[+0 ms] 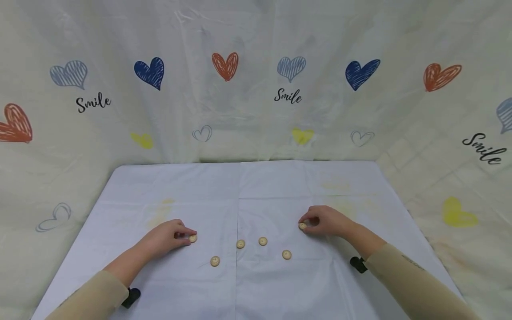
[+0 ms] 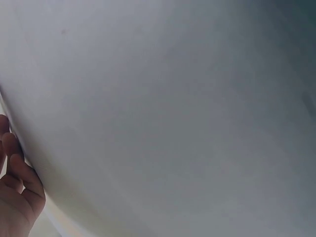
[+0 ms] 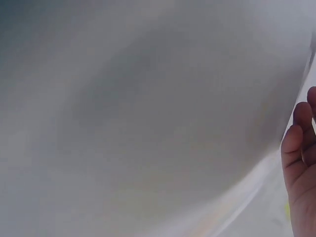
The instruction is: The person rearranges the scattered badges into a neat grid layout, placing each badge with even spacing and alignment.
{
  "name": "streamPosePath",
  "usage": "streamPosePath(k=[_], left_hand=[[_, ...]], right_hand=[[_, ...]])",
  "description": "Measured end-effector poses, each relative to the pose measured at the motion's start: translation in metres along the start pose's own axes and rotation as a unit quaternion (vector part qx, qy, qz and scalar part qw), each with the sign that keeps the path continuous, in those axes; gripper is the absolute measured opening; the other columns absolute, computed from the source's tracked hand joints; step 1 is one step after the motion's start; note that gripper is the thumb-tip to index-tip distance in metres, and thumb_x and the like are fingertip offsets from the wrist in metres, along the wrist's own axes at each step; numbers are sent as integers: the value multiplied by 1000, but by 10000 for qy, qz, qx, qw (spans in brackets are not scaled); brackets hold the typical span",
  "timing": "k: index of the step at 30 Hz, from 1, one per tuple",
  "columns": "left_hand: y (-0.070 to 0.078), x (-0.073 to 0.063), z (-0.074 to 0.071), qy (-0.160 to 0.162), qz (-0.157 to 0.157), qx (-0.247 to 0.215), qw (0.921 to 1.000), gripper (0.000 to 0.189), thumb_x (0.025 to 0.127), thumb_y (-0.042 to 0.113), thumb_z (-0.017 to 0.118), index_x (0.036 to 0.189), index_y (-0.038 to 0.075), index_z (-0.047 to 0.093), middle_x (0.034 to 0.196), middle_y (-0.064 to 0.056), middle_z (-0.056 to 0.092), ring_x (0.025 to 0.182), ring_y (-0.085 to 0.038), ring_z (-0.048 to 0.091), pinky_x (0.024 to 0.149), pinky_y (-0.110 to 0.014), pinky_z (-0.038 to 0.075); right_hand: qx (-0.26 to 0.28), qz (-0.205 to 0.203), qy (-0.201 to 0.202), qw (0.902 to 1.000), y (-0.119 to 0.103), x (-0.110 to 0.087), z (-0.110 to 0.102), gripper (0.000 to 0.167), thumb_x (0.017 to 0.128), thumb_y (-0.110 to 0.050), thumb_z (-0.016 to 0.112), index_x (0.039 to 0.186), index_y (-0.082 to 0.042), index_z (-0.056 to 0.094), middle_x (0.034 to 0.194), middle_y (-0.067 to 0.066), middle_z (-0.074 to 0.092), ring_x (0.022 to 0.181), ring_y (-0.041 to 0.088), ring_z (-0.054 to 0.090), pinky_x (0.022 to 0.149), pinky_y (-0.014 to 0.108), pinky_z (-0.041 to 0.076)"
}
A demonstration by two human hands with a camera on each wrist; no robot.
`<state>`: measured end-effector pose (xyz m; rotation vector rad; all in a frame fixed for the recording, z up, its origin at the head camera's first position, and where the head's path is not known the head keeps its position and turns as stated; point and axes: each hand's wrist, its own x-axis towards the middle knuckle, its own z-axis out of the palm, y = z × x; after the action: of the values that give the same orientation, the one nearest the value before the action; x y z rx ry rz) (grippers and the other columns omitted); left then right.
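Observation:
My left hand (image 1: 168, 236) is low over the white cloth, pinching a round wooden button (image 1: 193, 238) between thumb and forefinger. Across from it, on the right side, my right hand (image 1: 326, 221) pinches another pale wooden button (image 1: 302, 226) at its fingertips. Several similar buttons lie between the hands: one nearest me (image 1: 215, 261), two by the middle crease, and one at the right (image 1: 286, 254). In the left wrist view curled fingers (image 2: 22, 173) show at the left edge, and the right wrist view has fingers (image 3: 292, 140) at its right edge; both buttons are hidden there.
The table is covered with a white cloth (image 1: 264, 289) with a crease down its middle. A pale curtain (image 1: 256, 106) printed with hearts and "Smile" stands behind and at both sides. Black devices (image 1: 130, 298) sit at the wrists, by the beige sleeves.

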<state>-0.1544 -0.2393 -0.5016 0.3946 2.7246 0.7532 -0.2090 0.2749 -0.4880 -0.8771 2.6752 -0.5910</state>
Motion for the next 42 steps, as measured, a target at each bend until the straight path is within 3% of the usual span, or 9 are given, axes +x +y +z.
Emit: streamPosePath(k=[9, 16, 22, 29, 34, 42], left_hand=[[3, -2, -2, -7, -30, -61, 10000, 28, 86, 29, 78, 115, 30, 76, 85, 13, 54, 72, -11, 46, 63, -28, 38], [1, -2, -3, -18, -43, -75, 10000, 28, 86, 30, 78, 115, 30, 76, 84, 13, 55, 72, -11, 46, 63, -28, 39], [0, -1, -4, -106, 77, -92, 9999, 29, 87, 30, 77, 117, 29, 76, 84, 13, 55, 71, -10, 46, 63, -28, 39], [0, -2, -2, -111, -11, -146, 9998, 28, 88, 31, 76, 116, 32, 75, 84, 13, 55, 71, -11, 46, 63, -28, 39], [0, -2, 0, -109, -48, -181, 9998, 28, 87, 31, 77, 115, 33, 75, 84, 14, 55, 71, -11, 46, 63, -28, 39], [-1, 0, 1, -68, -161, -146, 9997, 28, 86, 30, 78, 114, 34, 76, 83, 13, 55, 72, -12, 46, 63, -28, 39]], right_hand=[[-83, 232, -139, 9996, -17, 37, -3, 14, 88, -29, 77, 102, -26, 78, 76, -13, 54, 74, 7, 50, 70, 28, 44], [-37, 232, -246, 9994, -36, 79, -3, 15, 89, -29, 75, 103, -25, 77, 78, -9, 56, 76, 10, 52, 73, 30, 44], [-158, 200, -358, 9990, -54, 115, 5, 15, 90, -32, 73, 104, -26, 76, 80, -9, 57, 77, 10, 52, 75, 31, 44], [-178, 129, -299, 9993, -74, 149, 16, 15, 91, -33, 72, 104, -26, 76, 83, -9, 59, 80, 10, 53, 78, 31, 43], [-279, 187, -299, 9990, -79, 163, 21, 16, 91, -30, 72, 106, -24, 76, 83, -8, 59, 79, 10, 52, 78, 30, 43], [-274, 256, -378, 9986, -80, 170, 23, 25, 92, -31, 72, 116, -26, 76, 91, -9, 61, 85, 10, 53, 82, 30, 43]])
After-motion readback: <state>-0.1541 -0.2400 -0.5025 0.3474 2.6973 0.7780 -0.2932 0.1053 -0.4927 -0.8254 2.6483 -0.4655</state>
